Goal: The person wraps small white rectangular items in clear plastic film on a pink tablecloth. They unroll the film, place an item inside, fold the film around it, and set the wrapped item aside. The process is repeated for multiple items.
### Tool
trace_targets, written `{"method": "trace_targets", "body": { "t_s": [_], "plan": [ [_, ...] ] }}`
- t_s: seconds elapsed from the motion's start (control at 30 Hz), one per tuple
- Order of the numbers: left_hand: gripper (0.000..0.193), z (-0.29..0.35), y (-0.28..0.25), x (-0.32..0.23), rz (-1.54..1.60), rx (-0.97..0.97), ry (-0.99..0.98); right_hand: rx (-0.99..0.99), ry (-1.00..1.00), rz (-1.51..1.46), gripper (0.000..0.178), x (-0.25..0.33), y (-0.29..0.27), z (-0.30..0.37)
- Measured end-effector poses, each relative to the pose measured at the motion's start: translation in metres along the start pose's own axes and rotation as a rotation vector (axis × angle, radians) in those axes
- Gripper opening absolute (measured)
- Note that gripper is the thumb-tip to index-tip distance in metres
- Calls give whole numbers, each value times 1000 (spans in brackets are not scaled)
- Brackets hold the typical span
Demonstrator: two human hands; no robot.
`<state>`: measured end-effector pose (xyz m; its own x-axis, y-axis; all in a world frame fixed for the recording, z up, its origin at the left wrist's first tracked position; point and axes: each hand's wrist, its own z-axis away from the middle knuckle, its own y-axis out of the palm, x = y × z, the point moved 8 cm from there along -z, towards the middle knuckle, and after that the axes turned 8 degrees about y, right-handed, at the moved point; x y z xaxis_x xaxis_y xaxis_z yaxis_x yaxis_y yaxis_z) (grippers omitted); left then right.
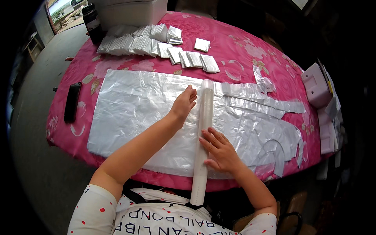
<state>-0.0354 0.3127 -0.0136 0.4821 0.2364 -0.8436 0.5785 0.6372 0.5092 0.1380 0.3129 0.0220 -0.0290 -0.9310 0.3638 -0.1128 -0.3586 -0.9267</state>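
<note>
A long translucent plastic tube (202, 156) lies across the layered silvery plastic film (145, 105) on the pink flower-clothed counter (239, 47), its near end jutting over the edge toward the person's waist. The right hand (222, 150) rests on the tube with the fingers straight and a little spread, not wrapped round it. The left hand (184, 105) is just beside the tube over the film, fingers extended close together, with nothing visible in them; I can't tell whether it touches the film.

Beyond the film I see rows of small folded plastic packets (137, 45), overlapping one another, and behind them a white box (131, 15), cut off by the view so its inside is hidden. A dark lidded jar (92, 24) stands beside it, its contents hard to make out. Pale bins (315, 86) at the right end have papery pieces about them, too dim to sort out.

The tube looks smooth and cloudy; the film is shiny and creased, trailing loose strips rightward. A black phone (73, 102) lies to the left.
</note>
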Motion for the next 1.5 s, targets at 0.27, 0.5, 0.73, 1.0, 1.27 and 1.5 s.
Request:
{"method": "trace_targets", "body": {
  "t_s": [0.27, 0.5, 0.73, 1.0, 1.27, 1.5],
  "plan": [
    [48, 81, -104, -107, -331, 46, 393, -130, -173, -44, 58, 108, 38, -98],
    [49, 212, -238, -147, -460, -178, 410, -207, -485, -524, 30, 171, 1, -121],
    [48, 286, -241, -102, -592, -210, 273, -26, -454, -52, 45, 141, 60, -148],
    [72, 273, -199, -100, -1425, -180, 206, -84, -384, -97, 43, 215, 109, -234],
    [68, 262, -225, -94, -1090, -250, 149, -546, 130, -539, 74, 189, 96, -229],
    [72, 271, -152, -58, 359, 198, -174, 154, 138, -1915, 98, 183, 78, -208]
  ]
}}
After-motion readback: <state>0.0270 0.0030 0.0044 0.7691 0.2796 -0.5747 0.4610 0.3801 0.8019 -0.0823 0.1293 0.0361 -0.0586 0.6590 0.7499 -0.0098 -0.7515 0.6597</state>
